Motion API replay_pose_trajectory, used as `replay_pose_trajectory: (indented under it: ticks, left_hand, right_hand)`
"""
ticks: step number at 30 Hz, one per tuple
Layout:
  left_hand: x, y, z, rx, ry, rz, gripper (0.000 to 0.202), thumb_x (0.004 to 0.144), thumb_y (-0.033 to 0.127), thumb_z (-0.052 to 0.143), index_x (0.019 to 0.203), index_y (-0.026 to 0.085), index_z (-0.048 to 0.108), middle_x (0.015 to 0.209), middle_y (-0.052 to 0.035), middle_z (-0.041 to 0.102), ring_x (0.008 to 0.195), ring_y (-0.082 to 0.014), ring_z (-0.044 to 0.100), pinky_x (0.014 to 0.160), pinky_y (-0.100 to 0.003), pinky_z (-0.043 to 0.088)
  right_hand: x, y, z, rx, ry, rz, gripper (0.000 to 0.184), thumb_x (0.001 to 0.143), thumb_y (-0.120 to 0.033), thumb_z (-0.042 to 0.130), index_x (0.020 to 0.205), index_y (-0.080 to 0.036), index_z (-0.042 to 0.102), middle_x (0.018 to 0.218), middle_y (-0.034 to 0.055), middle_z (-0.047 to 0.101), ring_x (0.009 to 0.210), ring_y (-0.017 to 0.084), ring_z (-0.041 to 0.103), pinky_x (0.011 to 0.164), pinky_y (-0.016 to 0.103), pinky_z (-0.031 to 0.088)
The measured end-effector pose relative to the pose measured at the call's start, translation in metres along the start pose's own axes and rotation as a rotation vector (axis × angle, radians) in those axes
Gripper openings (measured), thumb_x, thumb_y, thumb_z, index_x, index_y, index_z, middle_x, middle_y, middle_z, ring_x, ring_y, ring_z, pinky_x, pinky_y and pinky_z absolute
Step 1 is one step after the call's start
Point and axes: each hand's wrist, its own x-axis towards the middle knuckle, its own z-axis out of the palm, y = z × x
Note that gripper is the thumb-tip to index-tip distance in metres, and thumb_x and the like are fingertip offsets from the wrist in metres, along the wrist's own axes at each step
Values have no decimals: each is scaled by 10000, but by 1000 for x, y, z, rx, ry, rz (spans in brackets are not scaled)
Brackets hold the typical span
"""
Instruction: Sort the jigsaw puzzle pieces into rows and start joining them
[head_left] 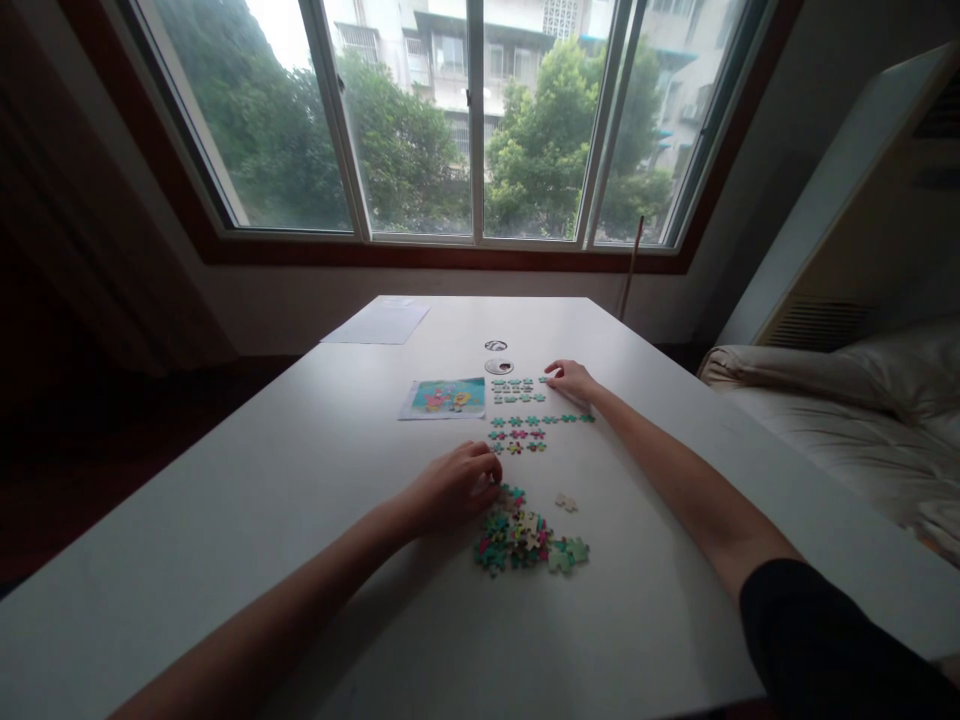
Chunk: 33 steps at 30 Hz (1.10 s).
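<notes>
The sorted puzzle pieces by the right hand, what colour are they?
Mostly teal sorted puzzle pieces, seen in the head view.

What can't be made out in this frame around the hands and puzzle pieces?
Head view only:
- Left hand: fingertips curl over the loose pile of puzzle pieces; any piece pinched is hidden.
- Right hand: fingers touch the sorted rows of pieces; too small to tell a grasp.
- Reference picture: image too small to read.
- Two round objects: too small to identify.
</notes>
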Motion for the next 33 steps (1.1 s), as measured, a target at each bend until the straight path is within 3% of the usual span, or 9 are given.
replay_pose_trajectory:
  ticks: [13,23,29,33]
  left_hand:
    - [3,-4,6,-201,104,-2,37,731,140,514,731,172,533,711,2,551,702,-126,498,637,-223,400]
    - [7,-7,7,-223,228,-140,74,742,183,501,736,157,570,664,7,579,595,-95,490,559,-205,389]
    - [11,-15,9,-430,278,-263,124,737,251,555,753,139,605,668,-12,625,587,-98,521,526,-200,397]
    - [12,-21,12,-587,298,-337,154,729,276,578,768,136,628,724,-36,664,654,-130,584,592,-239,454]
  right_hand:
    - [-1,-4,8,24,-14,14,255,701,-297,556,934,-258,655,873,3,645,800,139,568,694,228,398]
    - [-6,-7,7,21,2,8,253,712,-324,550,935,-267,655,854,8,642,788,150,562,702,255,392]
    - [-9,-12,0,44,6,-57,263,701,-280,572,937,-198,654,816,27,647,721,126,565,652,219,401]
    - [-29,-30,-9,65,57,-163,252,753,-269,524,951,-160,634,850,49,643,712,120,548,665,226,397]
